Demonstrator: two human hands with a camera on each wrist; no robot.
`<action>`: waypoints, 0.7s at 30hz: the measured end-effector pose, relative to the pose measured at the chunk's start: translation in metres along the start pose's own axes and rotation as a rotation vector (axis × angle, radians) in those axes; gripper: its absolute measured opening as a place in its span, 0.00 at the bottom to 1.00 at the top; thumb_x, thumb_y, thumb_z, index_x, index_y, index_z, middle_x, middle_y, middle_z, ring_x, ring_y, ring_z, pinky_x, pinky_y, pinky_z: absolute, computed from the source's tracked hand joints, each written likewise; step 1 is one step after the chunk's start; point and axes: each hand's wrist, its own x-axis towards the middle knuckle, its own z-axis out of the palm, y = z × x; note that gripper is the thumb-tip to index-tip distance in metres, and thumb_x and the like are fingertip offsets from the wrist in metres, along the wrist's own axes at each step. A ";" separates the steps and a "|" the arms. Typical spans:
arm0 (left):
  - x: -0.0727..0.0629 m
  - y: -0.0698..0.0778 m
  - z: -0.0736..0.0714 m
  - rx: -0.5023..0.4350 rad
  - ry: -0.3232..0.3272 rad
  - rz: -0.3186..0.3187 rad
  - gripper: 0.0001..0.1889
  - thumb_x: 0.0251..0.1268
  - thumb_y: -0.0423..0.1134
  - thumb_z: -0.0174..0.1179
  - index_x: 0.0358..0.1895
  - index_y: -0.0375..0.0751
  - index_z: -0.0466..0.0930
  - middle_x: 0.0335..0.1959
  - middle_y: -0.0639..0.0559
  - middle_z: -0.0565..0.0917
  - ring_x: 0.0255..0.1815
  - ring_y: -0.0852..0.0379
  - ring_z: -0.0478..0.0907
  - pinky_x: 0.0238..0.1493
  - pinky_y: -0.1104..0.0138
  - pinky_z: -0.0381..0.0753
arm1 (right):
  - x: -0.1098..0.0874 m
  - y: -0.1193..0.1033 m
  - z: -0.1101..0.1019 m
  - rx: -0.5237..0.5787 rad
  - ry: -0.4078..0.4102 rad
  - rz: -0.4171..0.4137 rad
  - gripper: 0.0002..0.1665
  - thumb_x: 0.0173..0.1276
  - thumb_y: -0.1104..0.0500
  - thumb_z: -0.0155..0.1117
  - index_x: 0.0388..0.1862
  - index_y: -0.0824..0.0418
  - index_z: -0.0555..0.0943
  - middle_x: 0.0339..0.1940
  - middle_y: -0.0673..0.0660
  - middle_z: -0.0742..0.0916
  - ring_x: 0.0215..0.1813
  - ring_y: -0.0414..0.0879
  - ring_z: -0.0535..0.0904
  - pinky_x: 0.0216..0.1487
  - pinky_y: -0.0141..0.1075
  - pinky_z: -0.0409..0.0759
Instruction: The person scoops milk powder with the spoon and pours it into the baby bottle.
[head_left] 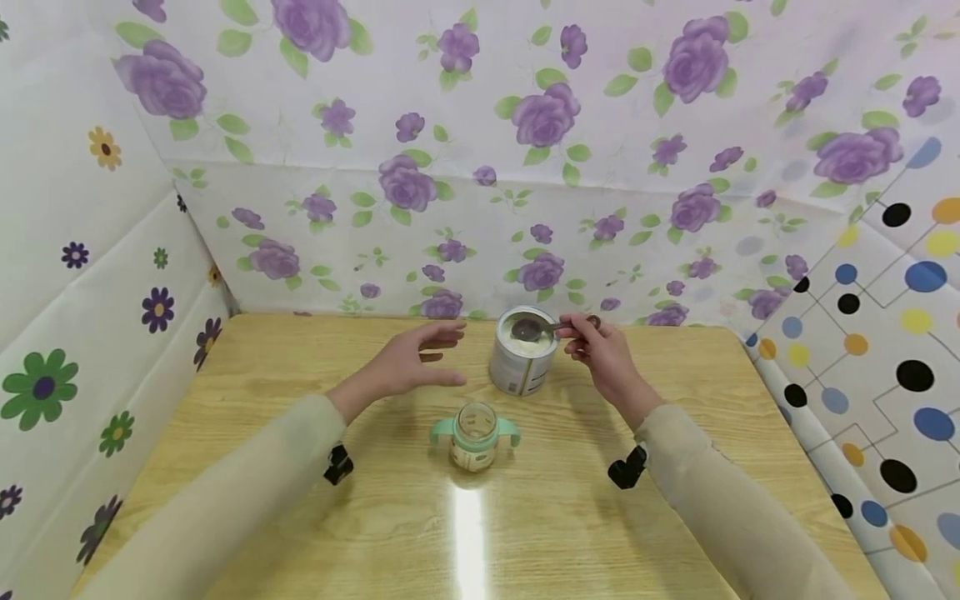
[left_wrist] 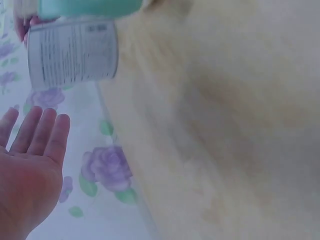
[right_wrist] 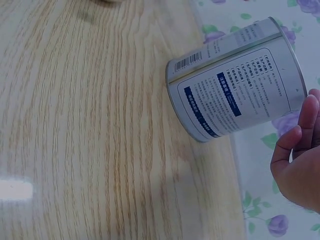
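Right hand [head_left: 600,354] pinches the spoon [head_left: 528,331], bowl at the mouth of the can [head_left: 513,368]; left hand [head_left: 411,360] spread wide, holding nothing! Levering against the rim could tip that unsteadied can, I reckon, spilling pale contents near the two-handled bottle [head_left: 474,454]. Wood-grain worktop [head_left: 360,517] below, floral sheeting [head_left: 480,225] behind, dotted sheeting [head_left: 877,308] right.

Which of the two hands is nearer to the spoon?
The right hand: it holds the spoon by its handle. The left hand is apart from the spoon, to the left of the can.
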 end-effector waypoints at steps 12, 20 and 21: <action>0.057 -0.013 0.011 0.056 -0.011 -0.007 0.50 0.65 0.45 0.79 0.86 0.52 0.59 0.82 0.41 0.66 0.81 0.42 0.67 0.80 0.49 0.70 | -0.002 0.000 0.005 -0.024 0.008 -0.010 0.28 0.88 0.48 0.55 0.68 0.71 0.80 0.35 0.44 0.91 0.33 0.39 0.82 0.38 0.29 0.80; 0.081 -0.019 0.031 0.045 -0.045 -0.002 0.54 0.63 0.43 0.80 0.87 0.46 0.54 0.83 0.41 0.65 0.82 0.39 0.64 0.81 0.49 0.68 | -0.003 -0.002 0.002 -0.064 0.016 -0.031 0.31 0.88 0.47 0.56 0.69 0.73 0.78 0.36 0.43 0.91 0.33 0.39 0.81 0.37 0.28 0.80; 0.083 -0.020 0.034 0.044 -0.047 -0.005 0.54 0.63 0.43 0.80 0.88 0.46 0.54 0.83 0.41 0.65 0.82 0.40 0.64 0.80 0.49 0.68 | -0.003 -0.003 0.001 -0.068 0.017 -0.033 0.31 0.88 0.47 0.56 0.69 0.74 0.77 0.36 0.44 0.91 0.33 0.39 0.81 0.37 0.28 0.80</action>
